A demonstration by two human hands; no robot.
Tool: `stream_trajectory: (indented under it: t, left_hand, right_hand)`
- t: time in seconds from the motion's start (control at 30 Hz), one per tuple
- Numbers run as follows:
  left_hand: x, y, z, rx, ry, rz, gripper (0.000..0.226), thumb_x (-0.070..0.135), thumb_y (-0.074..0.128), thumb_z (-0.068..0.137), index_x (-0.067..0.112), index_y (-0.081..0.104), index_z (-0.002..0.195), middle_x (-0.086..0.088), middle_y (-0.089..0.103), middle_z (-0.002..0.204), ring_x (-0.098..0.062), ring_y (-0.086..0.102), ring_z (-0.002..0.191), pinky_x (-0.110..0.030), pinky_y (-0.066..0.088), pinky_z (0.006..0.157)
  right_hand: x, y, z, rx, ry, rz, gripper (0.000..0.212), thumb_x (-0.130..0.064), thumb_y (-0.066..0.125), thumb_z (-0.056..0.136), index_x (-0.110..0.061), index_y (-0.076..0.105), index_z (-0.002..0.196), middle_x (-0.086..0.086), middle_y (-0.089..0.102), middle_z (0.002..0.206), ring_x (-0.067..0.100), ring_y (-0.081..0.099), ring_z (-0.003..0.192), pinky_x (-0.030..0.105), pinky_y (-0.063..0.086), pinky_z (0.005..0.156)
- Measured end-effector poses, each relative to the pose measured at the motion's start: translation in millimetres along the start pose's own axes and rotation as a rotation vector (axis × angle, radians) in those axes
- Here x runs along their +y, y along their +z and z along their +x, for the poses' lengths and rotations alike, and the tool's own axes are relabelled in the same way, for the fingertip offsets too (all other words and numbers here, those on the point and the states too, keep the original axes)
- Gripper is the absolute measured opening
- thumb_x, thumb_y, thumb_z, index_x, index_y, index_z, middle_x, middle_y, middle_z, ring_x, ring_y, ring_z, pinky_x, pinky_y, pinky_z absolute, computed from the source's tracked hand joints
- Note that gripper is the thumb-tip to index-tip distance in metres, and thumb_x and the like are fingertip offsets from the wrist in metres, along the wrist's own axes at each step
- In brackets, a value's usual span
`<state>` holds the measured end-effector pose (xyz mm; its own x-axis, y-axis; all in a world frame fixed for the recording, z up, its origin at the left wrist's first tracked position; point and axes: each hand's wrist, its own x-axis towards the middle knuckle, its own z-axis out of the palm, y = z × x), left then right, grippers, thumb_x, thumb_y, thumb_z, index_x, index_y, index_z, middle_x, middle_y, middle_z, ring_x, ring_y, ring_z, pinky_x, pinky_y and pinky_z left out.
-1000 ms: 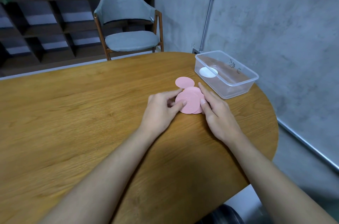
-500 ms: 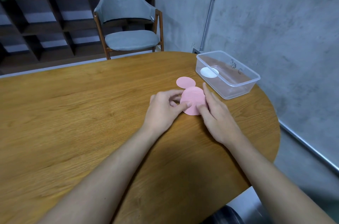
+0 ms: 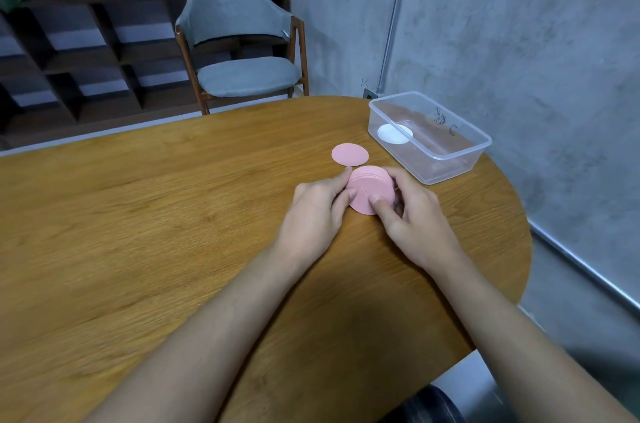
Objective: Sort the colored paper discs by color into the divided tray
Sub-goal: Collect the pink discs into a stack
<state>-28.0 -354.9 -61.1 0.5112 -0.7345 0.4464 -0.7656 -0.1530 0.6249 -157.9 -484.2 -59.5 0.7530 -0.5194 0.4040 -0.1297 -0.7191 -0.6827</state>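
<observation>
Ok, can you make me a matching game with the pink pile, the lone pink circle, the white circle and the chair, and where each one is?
Things:
1. pink pile
2. lone pink circle
3. white circle
4. chair

Places:
A. inside the clear tub
B. behind the table
C. held between the left hand and right hand
D. flat on the table, by itself

Pairs: 1-C, 2-D, 3-A, 4-B

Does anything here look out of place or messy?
One pink disc lies loose on the table, just beyond the pink stack that the left hand and right hand hold. Nothing looks spilled or damaged.
</observation>
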Motion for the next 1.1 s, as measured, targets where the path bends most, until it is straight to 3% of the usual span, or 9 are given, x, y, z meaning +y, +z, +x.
stream_trajectory:
  t: [0.07,0.17,0.27,0.43,0.63,0.8,0.97,1.03,1.1]
  left_hand:
    - [0,3,-1,-0.019,-0.007,0.058,0.044,0.020,0.053,0.106,0.011,0.053,0.149,-0.009,0.075,0.117,-0.028,0.067,0.103,-0.032,0.047,0.090]
    - [6,4,-4,-0.094,-0.024,0.158,0.049,0.027,0.042,0.110,0.014,0.039,0.157,-0.007,0.070,0.122,-0.030,0.063,0.111,-0.042,0.050,0.092]
    - [9,-4,-4,-0.091,0.012,0.360,0.051,0.039,0.037,0.109,0.016,0.043,0.154,-0.004,0.071,0.121,-0.029,0.061,0.111,-0.044,0.052,0.088]
    - [-14,-8,18,-0.059,-0.035,0.252,0.041,0.038,0.049,0.105,0.018,0.062,0.139,-0.001,0.070,0.133,-0.027,0.060,0.120,-0.042,0.050,0.100]
    - [-38,0,61,-0.103,-0.034,0.280,0.043,0.034,0.059,0.102,0.016,0.062,0.141,0.002,0.067,0.138,-0.024,0.056,0.130,-0.039,0.045,0.108]
    - [-44,9,94,-0.287,-0.043,0.312,0.068,0.049,0.065,0.097,0.020,0.046,0.155,0.000,0.043,0.162,-0.020,0.036,0.151,-0.040,0.028,0.124]
    - [-50,12,103,-0.265,-0.075,0.322,0.050,0.055,0.065,0.094,0.029,0.065,0.136,0.001,0.070,0.132,-0.027,0.061,0.124,-0.044,0.050,0.103]
    - [-51,9,97,-0.244,-0.012,0.387,0.039,0.057,0.059,0.096,0.030,0.071,0.122,0.002,0.076,0.117,-0.026,0.068,0.109,-0.043,0.056,0.092]
    - [-49,5,85,-0.211,0.067,0.403,0.034,0.052,0.052,0.102,0.029,0.072,0.118,0.007,0.076,0.117,-0.024,0.069,0.108,-0.040,0.056,0.090]
  right_hand:
    - [0,1,0,-0.009,-0.024,-0.032,0.032,-0.017,0.063,0.099,-0.018,0.059,0.131,-0.018,0.061,0.099,-0.009,0.054,0.082,0.004,0.036,0.077]
    - [-1,2,-1,-0.015,-0.034,-0.058,0.032,-0.016,0.060,0.101,-0.017,0.057,0.133,-0.010,0.064,0.110,-0.002,0.052,0.089,0.004,0.035,0.082]
    - [-1,1,0,-0.016,-0.021,-0.055,0.028,-0.014,0.059,0.101,-0.017,0.057,0.129,-0.008,0.065,0.108,-0.002,0.052,0.085,0.005,0.037,0.080]
    - [2,-1,3,0.042,0.064,-0.036,0.026,-0.015,0.058,0.101,-0.019,0.057,0.127,-0.009,0.064,0.104,0.002,0.051,0.083,0.018,0.036,0.076]
    - [7,1,5,0.124,0.151,-0.052,0.030,-0.019,0.058,0.102,-0.018,0.057,0.131,-0.003,0.065,0.106,0.017,0.053,0.092,0.030,0.041,0.084]
    - [9,3,6,0.124,0.163,-0.071,0.029,-0.020,0.058,0.102,-0.020,0.056,0.131,-0.001,0.066,0.111,0.022,0.058,0.098,0.031,0.042,0.085]
    - [7,1,6,0.099,0.145,-0.068,0.029,-0.020,0.057,0.102,-0.021,0.056,0.131,-0.001,0.066,0.115,0.020,0.058,0.103,0.033,0.045,0.087]
    - [6,1,6,0.106,0.137,-0.067,0.028,-0.019,0.058,0.102,-0.021,0.057,0.130,-0.001,0.066,0.115,0.019,0.058,0.103,0.032,0.044,0.088]
    - [6,1,6,0.107,0.131,-0.063,0.028,-0.019,0.057,0.102,-0.020,0.057,0.130,-0.002,0.067,0.115,0.018,0.058,0.104,0.031,0.044,0.089]
